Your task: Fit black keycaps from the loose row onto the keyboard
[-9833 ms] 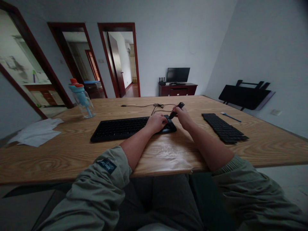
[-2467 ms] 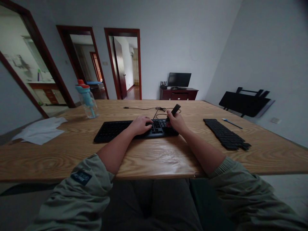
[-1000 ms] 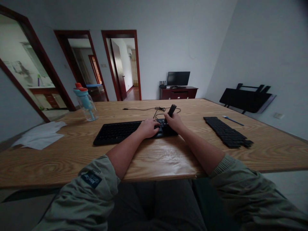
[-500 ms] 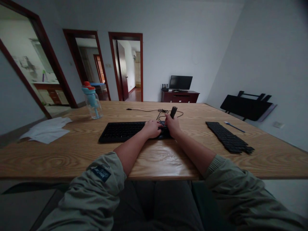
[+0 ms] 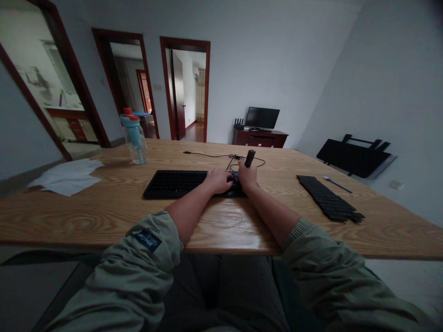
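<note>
A black keyboard [image 5: 176, 183] lies on the wooden table [image 5: 221, 221] in front of me. My left hand [image 5: 219, 180] rests on its right part, with fingers bent over the keys; whether they pinch anything is too small to tell. Wrapped round a dark, thick handle [image 5: 249, 157], my right hand [image 5: 248, 176] is at the keyboard's right end. The handle points up out of the fist, and its lower end is hidden. Behind the keyboard lies a coiled black cable [image 5: 236, 157]. On the right of the table are several black keycaps [image 5: 327, 198], grouped in a slanting block.
A clear bottle [image 5: 137, 145] with a blue and red lid stands at the back left. White cloth or paper [image 5: 69, 177] lies on the left. A thin blue brush [image 5: 337, 185] is beyond the loose keycaps. The table's near edge runs before my lap.
The view has shifted slightly. My right hand is turned a little and its fingers look more closed round the handle. My left hand stays on the keyboard.
</note>
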`<state>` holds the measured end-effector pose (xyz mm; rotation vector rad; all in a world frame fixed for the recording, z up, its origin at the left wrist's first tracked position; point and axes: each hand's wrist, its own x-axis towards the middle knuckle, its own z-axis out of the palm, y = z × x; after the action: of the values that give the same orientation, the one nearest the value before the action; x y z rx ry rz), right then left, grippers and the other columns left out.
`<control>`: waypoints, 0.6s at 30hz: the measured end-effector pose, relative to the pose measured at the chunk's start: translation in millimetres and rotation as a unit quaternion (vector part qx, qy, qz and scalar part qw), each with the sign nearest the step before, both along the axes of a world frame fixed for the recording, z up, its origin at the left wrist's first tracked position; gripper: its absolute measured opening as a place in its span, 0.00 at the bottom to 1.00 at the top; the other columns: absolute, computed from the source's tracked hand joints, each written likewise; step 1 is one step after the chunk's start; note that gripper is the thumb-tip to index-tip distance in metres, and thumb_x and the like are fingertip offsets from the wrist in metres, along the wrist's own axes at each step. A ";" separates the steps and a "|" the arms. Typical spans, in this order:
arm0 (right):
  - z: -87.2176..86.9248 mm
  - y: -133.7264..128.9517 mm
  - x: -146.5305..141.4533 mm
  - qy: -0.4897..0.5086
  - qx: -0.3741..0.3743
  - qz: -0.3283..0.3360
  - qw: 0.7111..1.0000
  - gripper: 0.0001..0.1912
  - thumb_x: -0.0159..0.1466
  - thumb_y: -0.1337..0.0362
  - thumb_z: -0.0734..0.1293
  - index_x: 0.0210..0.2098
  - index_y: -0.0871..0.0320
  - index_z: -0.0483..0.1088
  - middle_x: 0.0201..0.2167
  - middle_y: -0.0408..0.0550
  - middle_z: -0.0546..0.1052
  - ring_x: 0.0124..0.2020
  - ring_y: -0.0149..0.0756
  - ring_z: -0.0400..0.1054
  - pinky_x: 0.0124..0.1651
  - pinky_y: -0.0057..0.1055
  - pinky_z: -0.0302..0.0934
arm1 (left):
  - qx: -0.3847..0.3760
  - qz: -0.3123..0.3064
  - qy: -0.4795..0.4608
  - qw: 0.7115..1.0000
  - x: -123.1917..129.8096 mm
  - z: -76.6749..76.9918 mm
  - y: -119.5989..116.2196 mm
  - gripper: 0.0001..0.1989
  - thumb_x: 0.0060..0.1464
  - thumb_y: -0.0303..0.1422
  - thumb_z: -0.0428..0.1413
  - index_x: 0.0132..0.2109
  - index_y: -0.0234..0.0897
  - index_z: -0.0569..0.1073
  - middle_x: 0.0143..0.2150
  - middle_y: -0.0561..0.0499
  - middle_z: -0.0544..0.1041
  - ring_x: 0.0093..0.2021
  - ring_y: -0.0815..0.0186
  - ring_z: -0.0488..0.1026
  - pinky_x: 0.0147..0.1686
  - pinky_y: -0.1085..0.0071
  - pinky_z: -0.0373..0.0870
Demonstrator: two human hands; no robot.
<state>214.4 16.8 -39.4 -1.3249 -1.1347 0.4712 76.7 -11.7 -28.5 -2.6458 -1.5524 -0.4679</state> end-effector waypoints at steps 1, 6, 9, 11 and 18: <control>1.1 1.0 -2.0 -0.016 0.002 -0.002 1.000 0.13 0.58 0.57 0.62 0.20 0.51 0.57 0.17 0.40 0.61 0.22 0.33 0.56 0.24 0.31 0.52 | 0.002 -0.001 0.003 1.000 0.1 -0.5 0.0 0.18 0.60 0.43 0.52 0.52 0.48 0.80 0.54 0.47 0.78 0.56 0.50 0.71 0.57 0.53 0.67; 5.7 6.0 -9.3 -0.050 0.001 -0.001 0.999 0.13 0.57 0.58 0.61 0.19 0.51 0.59 0.17 0.41 0.63 0.21 0.34 0.57 0.25 0.32 0.51 | 0.009 -0.006 0.014 1.000 0.7 -0.1 -1.7 0.17 0.60 0.42 0.52 0.51 0.47 0.80 0.54 0.46 0.77 0.56 0.50 0.71 0.55 0.53 0.69; 6.7 7.3 -10.0 -0.059 -0.001 -0.006 0.998 0.12 0.58 0.59 0.61 0.18 0.52 0.60 0.16 0.42 0.64 0.21 0.34 0.57 0.26 0.32 0.51 | 0.004 -0.004 0.022 1.000 1.3 1.8 -2.7 0.17 0.60 0.42 0.52 0.50 0.45 0.80 0.53 0.46 0.78 0.54 0.50 0.72 0.53 0.55 0.70; 7.2 8.6 -10.2 -0.063 0.000 -0.009 0.998 0.12 0.58 0.59 0.62 0.19 0.52 0.61 0.17 0.43 0.65 0.21 0.35 0.58 0.26 0.32 0.51 | 0.004 -0.005 0.024 1.000 1.7 1.6 -1.8 0.17 0.60 0.42 0.52 0.51 0.46 0.80 0.53 0.46 0.78 0.54 0.50 0.72 0.53 0.55 0.70; 7.7 19.3 -13.5 -0.085 0.006 -0.021 0.996 0.14 0.60 0.59 0.61 0.19 0.55 0.66 0.19 0.49 0.71 0.23 0.37 0.62 0.30 0.33 0.54 | 0.015 -0.015 0.016 1.000 1.6 -4.9 3.9 0.18 0.60 0.42 0.51 0.50 0.44 0.80 0.55 0.45 0.77 0.56 0.48 0.71 0.55 0.53 0.69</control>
<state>200.9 36.1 -31.7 -1.3957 -1.2458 0.3241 78.3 -7.9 -33.4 -2.6430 -1.4875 -0.4436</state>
